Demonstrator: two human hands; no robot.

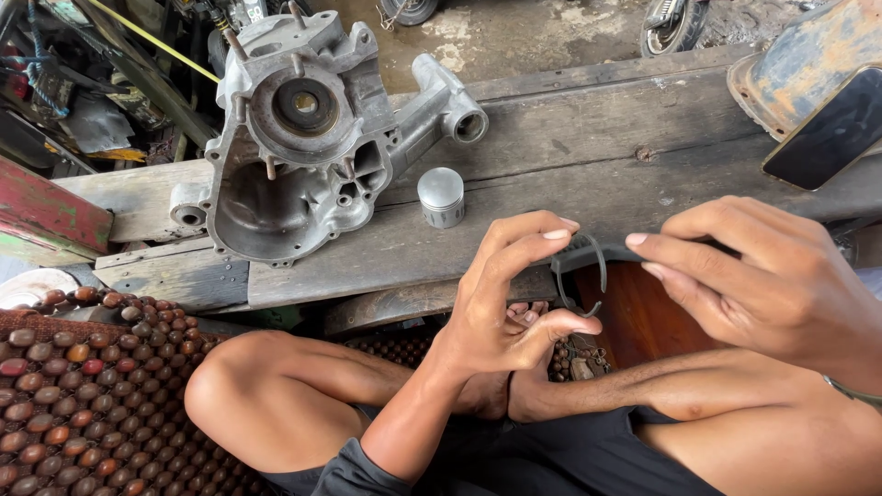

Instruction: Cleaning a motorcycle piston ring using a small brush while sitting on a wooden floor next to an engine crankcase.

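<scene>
i sit cross-legged on a mat of brown wooden beads [64,386] that fills the lower left, my bare knee [230,386] raised over it. ahead lies a low bench [588,156] of worn grey planks. on its left part stands a big grey metal engine case [303,138], open side up, with a round bearing seat near the top and studs sticking out. just to its right, apart from it, a small silver piston [442,197] stands upright on the planks.

in the middle, held in the air over my lap and the near edge of the bench, is a thin dark metal ring [588,276] with a gap in it. my left hand [505,303] pinches it, forefinger on the top of the curve and thumb at the bottom end. my right hand [763,276] comes in from the right, forefinger and thumb closed on the ring's upper right end. both hands are clamped on the same ring, close together.

at the far right of the bench rests a rusty metal part [799,69] with a dark phone [827,129] leaning on it.

i judge the ring thin and springy: spread too wide or twisted, it could snap or take a bend. if a finger slips, it could spring away and get lost among the beads or fall between the planks.
</scene>
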